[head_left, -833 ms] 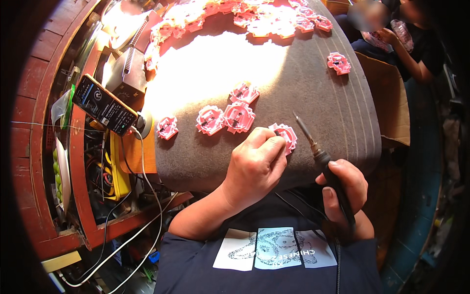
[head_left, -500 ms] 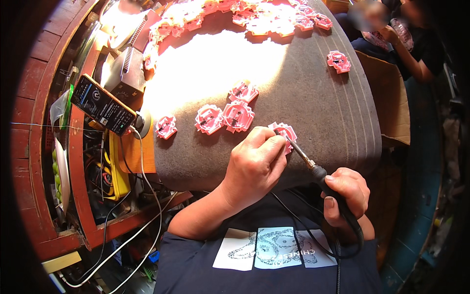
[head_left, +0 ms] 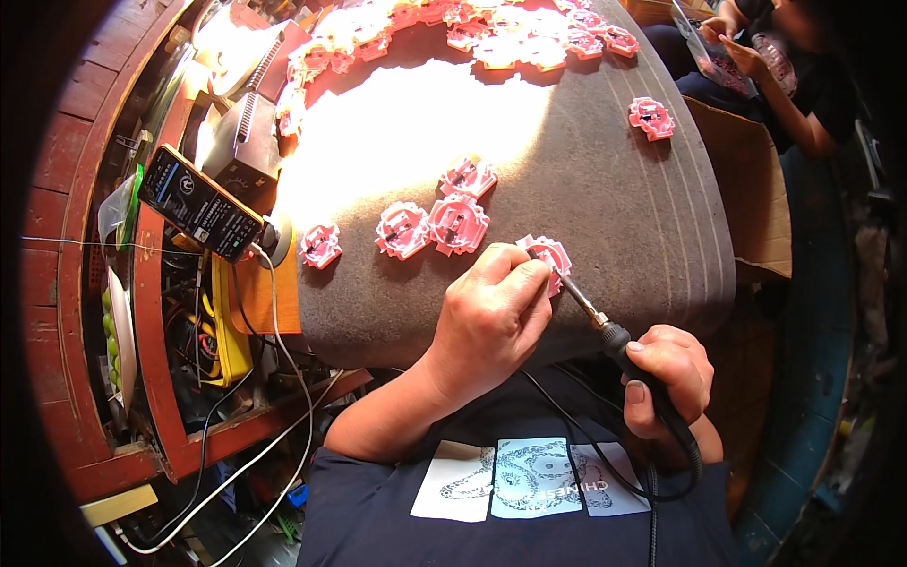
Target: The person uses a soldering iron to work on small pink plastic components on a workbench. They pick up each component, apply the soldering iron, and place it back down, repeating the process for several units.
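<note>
My right hand [head_left: 669, 378] is wrapped round the black handle of a soldering iron [head_left: 612, 333], whose metal shaft slants up and left. The iron's tip reaches a pink plastic housing [head_left: 557, 260] near the table's front edge. Beside that housing, my left hand [head_left: 496, 307] is closed in a pinch; its fingers hide whatever they hold, and they cover part of the housing too. Just left of it sit more pink housings [head_left: 459, 224] with small dark parts inside, two of them touching. Another pink housing [head_left: 320, 246] lies apart at the left edge.
Many pink housings [head_left: 510, 42] crowd the far side of the grey table mat [head_left: 624, 208], partly in glaring sunlight. One housing [head_left: 652, 118] lies at the right. A phone [head_left: 200, 203] leans at the left, its cable hanging down. A co-worker's hands [head_left: 746, 57] hold a clear tray beyond a cardboard box [head_left: 746, 189].
</note>
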`<state>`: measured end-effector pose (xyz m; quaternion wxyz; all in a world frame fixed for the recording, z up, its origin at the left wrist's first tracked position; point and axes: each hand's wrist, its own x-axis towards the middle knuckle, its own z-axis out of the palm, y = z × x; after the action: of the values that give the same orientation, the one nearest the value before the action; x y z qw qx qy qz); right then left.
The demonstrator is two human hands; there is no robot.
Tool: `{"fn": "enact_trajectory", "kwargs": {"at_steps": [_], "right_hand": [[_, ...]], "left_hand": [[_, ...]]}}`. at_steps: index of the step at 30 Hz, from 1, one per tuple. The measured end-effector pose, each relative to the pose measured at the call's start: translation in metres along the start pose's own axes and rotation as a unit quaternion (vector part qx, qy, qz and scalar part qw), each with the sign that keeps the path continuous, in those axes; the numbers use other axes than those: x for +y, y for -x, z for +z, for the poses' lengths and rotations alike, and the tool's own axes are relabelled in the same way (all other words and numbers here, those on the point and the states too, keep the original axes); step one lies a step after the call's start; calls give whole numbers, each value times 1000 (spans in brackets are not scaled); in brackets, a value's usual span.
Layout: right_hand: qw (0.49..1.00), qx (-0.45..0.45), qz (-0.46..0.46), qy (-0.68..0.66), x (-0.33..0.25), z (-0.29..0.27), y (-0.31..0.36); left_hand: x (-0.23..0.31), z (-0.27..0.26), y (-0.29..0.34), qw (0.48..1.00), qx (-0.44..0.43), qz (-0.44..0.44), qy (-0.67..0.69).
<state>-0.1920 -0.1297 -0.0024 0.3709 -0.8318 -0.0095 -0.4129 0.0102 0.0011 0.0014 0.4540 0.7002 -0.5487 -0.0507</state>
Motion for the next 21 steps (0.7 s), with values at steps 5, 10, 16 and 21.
{"fn": "enact_trajectory", "kwargs": {"at_steps": [5,10,16,21], "right_hand": [[1000,-3,-3,1,0,0,-2],[1000,0,1,0,-1,-1,1],[1000,6,0,5,0,1,2],[1000,10,-5,12,0,0,1]], "left_hand": [[0,0,0,1000,-1,-3,6],[0,0,0,1000,2,1,4],[-1,0,0,1000,3,3,-2],[0,0,0,1000,4,-3,3]]}}
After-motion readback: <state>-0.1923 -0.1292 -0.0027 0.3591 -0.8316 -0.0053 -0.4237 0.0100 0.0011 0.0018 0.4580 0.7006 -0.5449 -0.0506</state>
